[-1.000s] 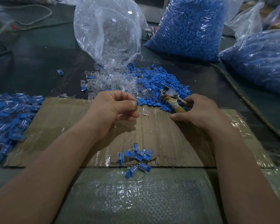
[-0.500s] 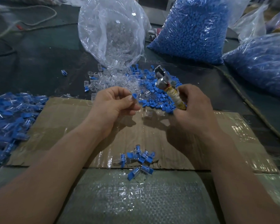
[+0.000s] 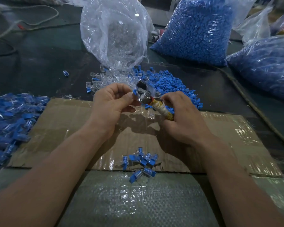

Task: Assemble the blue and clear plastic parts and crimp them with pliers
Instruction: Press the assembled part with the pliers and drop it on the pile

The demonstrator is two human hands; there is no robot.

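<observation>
We see both hands raised just above the far edge of the cardboard sheet (image 3: 72, 122) that lies on the dark worktop (image 3: 39, 63). The left hand (image 3: 111, 102) pinches a small blue part (image 3: 134, 92) between thumb and forefinger, its other fingers curled in. The right hand (image 3: 182, 118) has its fingers wrapped round the handle of the pliers (image 3: 152, 99), whose metal head points at the blue part and sits just beside it; we cannot tell whether they touch. The handle is bound in yellowish wrap, and any print on it is too blurred to read.

At the near edge of the cardboard lies a small cluster of assembled blue-and-clear pieces (image 3: 143, 159). Beyond the far edge, loose blue parts (image 3: 169, 84) and clear parts (image 3: 105, 77) spill from a clear bag (image 3: 113, 35). Left of the cardboard is a heap of assembled pieces (image 3: 8, 115). Farther behind stands a bag of blue parts (image 3: 195, 30).
</observation>
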